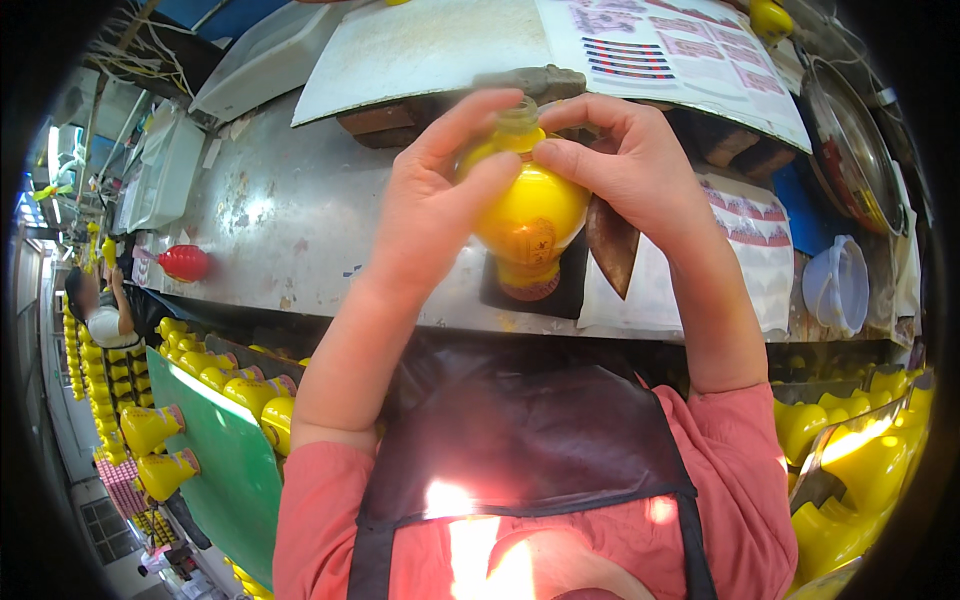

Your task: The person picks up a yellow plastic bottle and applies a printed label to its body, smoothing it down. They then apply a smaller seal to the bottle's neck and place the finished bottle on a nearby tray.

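Note:
A glossy yellow bottle [537, 205] with a rounded body, narrow waist and clear neck stands on a dark pad [568, 290] at the bench's front edge. Both my hands curve round its upper part. My left hand [430, 195] has its thumb on the bottle's shoulder and its fingers by the neck. My right hand [635, 165] presses thumb and forefinger near the base of the neck. A brown pointed flat piece [612, 245] shows beneath my right hand; whether that hand holds it too is unclear. A printed decal marks the bottle's front.
Sheets of printed decals [690, 50] lie on a raised white board [430, 50] beyond my hands. A red bottle-shaped object [185, 263] is at left, a pale blue bucket [835, 285] at right. Yellow bottles [240, 385] crowd both sides below the bench. Another person [105, 315] works far left.

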`<control>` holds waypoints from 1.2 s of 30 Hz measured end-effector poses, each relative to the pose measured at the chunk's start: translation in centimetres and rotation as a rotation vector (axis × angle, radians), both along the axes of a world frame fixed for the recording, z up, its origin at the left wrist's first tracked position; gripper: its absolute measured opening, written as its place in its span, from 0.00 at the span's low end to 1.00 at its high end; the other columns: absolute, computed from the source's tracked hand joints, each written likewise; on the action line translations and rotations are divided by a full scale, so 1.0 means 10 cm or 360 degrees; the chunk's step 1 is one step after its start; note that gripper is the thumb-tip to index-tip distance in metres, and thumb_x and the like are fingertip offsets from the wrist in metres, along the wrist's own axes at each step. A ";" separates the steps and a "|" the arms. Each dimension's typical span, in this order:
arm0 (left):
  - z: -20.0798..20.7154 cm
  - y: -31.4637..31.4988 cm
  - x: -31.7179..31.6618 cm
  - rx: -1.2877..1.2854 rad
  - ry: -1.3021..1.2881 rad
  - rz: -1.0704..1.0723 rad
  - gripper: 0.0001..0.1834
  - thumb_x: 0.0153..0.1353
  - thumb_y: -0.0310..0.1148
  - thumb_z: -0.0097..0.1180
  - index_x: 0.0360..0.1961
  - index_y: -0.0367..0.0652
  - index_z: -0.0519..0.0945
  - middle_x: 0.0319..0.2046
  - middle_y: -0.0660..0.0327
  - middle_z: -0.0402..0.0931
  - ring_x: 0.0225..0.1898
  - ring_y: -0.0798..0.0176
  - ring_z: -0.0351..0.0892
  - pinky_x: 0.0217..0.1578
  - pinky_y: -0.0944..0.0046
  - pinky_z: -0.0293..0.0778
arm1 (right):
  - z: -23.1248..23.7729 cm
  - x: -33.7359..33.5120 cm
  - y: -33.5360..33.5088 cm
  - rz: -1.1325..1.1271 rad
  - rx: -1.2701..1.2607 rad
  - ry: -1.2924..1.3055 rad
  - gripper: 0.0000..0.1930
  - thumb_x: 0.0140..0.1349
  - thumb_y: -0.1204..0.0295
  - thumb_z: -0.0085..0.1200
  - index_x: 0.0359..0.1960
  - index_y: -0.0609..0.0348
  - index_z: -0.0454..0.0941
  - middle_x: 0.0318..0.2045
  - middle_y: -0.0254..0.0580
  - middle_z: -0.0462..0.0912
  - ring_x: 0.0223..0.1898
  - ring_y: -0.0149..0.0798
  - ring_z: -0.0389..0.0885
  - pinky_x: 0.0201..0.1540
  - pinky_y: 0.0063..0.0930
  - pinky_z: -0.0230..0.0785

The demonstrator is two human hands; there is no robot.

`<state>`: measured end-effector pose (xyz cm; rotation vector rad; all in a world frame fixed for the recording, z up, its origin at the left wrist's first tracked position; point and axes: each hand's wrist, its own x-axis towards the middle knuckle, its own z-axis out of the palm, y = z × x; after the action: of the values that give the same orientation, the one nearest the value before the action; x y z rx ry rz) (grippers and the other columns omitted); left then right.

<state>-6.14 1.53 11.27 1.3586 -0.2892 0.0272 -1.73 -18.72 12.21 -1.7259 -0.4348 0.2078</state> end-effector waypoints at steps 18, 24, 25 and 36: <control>0.01 -0.08 0.01 0.0072 0.0053 0.0125 0.20 0.68 0.27 0.61 0.61 0.42 0.80 0.51 0.65 0.81 0.51 0.73 0.78 0.56 0.69 0.74 | -0.03 0.04 -0.04 -0.0005 0.0061 -0.0007 0.19 0.60 0.64 0.68 0.45 0.67 0.85 0.34 0.41 0.88 0.34 0.26 0.84 0.39 0.23 0.76; 0.09 -0.13 0.05 0.0157 -0.0037 0.0258 0.13 0.67 0.28 0.62 0.52 0.38 0.83 0.45 0.65 0.83 0.47 0.74 0.79 0.50 0.69 0.76 | -0.02 -0.02 -0.01 -0.0047 -0.0102 -0.0081 0.16 0.64 0.66 0.67 0.48 0.65 0.83 0.28 0.32 0.85 0.27 0.19 0.79 0.29 0.15 0.69; 0.11 -0.13 0.07 0.0292 -0.0110 0.0296 0.12 0.66 0.27 0.63 0.50 0.37 0.84 0.43 0.65 0.83 0.46 0.74 0.79 0.49 0.70 0.77 | -0.01 -0.03 -0.02 -0.0050 -0.0146 -0.0066 0.16 0.64 0.66 0.67 0.48 0.64 0.83 0.27 0.32 0.85 0.26 0.19 0.78 0.28 0.15 0.68; 0.16 -0.09 0.05 -0.0019 0.0049 0.0034 0.10 0.70 0.23 0.57 0.52 0.36 0.80 0.51 0.49 0.84 0.52 0.60 0.84 0.56 0.61 0.79 | 0.03 -0.11 -0.16 0.0074 0.0071 -0.0073 0.13 0.68 0.72 0.60 0.51 0.64 0.85 0.42 0.35 0.87 0.41 0.21 0.80 0.38 0.17 0.72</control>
<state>-5.64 0.62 12.87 1.3489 -0.2482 0.0256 -2.84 -20.29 12.50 -1.6808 -0.5098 0.1911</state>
